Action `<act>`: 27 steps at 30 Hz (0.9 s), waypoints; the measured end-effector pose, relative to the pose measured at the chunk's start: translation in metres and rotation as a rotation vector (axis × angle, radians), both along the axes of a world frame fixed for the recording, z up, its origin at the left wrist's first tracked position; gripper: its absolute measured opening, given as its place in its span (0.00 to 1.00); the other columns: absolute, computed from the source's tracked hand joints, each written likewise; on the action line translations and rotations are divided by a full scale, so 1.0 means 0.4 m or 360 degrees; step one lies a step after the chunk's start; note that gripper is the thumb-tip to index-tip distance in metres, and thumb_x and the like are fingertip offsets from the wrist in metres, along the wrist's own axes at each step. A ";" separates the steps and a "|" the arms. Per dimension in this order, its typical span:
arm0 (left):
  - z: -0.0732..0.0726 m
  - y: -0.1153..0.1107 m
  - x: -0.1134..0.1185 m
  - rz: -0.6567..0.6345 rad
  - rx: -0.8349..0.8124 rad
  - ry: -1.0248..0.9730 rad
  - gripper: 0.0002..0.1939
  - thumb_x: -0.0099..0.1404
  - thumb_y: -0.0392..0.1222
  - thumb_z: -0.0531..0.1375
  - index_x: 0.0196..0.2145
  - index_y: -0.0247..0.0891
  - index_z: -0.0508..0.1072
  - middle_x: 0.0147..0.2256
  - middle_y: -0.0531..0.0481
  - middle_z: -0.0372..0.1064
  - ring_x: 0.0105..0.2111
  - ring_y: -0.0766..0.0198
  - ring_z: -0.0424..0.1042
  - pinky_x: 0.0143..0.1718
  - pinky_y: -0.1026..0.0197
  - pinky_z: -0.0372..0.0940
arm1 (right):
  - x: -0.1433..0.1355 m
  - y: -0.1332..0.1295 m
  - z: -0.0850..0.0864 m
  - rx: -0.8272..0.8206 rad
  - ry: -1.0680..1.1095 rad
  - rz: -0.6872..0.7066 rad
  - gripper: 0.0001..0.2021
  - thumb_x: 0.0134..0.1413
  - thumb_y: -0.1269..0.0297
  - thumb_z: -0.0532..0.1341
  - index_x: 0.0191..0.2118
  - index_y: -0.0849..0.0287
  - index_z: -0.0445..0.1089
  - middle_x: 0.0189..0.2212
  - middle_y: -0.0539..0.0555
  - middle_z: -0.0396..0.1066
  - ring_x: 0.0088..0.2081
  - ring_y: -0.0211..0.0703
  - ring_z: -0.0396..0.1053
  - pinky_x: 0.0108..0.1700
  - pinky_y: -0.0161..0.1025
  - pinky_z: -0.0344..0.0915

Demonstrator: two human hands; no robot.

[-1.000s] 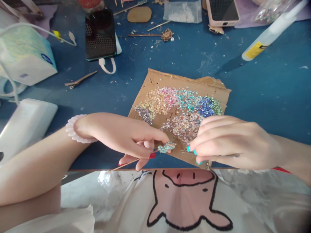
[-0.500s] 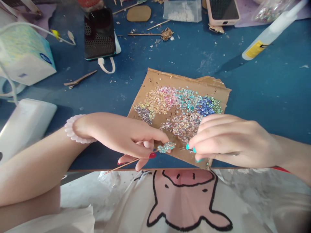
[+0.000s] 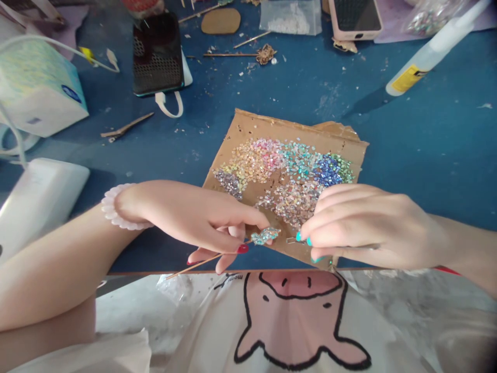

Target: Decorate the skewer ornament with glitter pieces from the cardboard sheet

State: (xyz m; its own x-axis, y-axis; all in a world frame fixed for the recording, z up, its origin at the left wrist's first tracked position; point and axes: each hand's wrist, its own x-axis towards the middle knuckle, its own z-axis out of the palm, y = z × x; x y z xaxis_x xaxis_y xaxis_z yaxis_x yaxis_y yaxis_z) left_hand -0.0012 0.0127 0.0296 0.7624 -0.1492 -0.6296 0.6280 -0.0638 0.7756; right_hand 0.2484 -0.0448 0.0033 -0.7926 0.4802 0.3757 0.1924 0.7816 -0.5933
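Observation:
My left hand (image 3: 198, 212) pinches a thin copper-coloured hairpin stick (image 3: 194, 266) near its end, which is covered with teal and silver rhinestones (image 3: 265, 236). The stick's bare shaft slants down to the left, past the table edge. Just right of the decorated end, my right hand (image 3: 361, 223) is closed on slim metal tweezers (image 3: 294, 240), whose tips point left at the pin without touching it. Both hands hover over the near part of a cardboard sheet (image 3: 267, 122). On it lie loose rhinestones (image 3: 297, 199) sorted into colour patches.
At upper right stands a white glue bottle (image 3: 411, 75). Along the back lie a dark phone (image 3: 158, 57), a pink-cased phone (image 3: 355, 18), a bag of white bits (image 3: 290, 19) and another hairpin (image 3: 233, 55). To the left are a tissue box (image 3: 42, 88) and a hair clip (image 3: 126, 127).
The tweezers' tips have turned slightly and now show farther apart. Both hands stay nearly in place; the whole view has shifted a few pixels left.

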 end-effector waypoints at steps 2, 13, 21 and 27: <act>-0.001 0.000 -0.001 -0.0011 -0.0005 -0.0013 0.06 0.69 0.30 0.50 0.40 0.40 0.61 0.23 0.58 0.72 0.18 0.72 0.68 0.20 0.73 0.58 | 0.001 0.000 0.000 -0.0013 -0.0006 0.0000 0.04 0.62 0.69 0.60 0.35 0.57 0.68 0.31 0.47 0.77 0.33 0.35 0.74 0.42 0.36 0.66; -0.009 -0.004 -0.006 0.0013 -0.0053 -0.0070 0.05 0.71 0.34 0.49 0.35 0.41 0.57 0.24 0.55 0.76 0.16 0.69 0.70 0.18 0.69 0.55 | 0.000 0.002 0.000 -0.0032 0.0007 0.0036 0.06 0.64 0.68 0.58 0.35 0.58 0.69 0.31 0.47 0.77 0.34 0.33 0.74 0.44 0.36 0.67; -0.004 -0.010 -0.003 0.0026 -0.0047 -0.0071 0.07 0.70 0.32 0.49 0.34 0.41 0.55 0.23 0.58 0.76 0.15 0.70 0.69 0.17 0.68 0.54 | -0.002 0.006 0.011 -0.0064 0.0043 0.0026 0.07 0.64 0.67 0.58 0.33 0.58 0.68 0.30 0.48 0.78 0.33 0.34 0.75 0.41 0.35 0.68; -0.002 -0.014 -0.001 0.0041 0.0014 -0.0067 0.07 0.68 0.30 0.49 0.36 0.41 0.56 0.22 0.58 0.75 0.16 0.70 0.69 0.17 0.67 0.53 | -0.004 0.005 0.008 -0.0065 0.0038 0.0004 0.07 0.64 0.66 0.58 0.33 0.58 0.69 0.29 0.48 0.77 0.32 0.34 0.75 0.41 0.35 0.68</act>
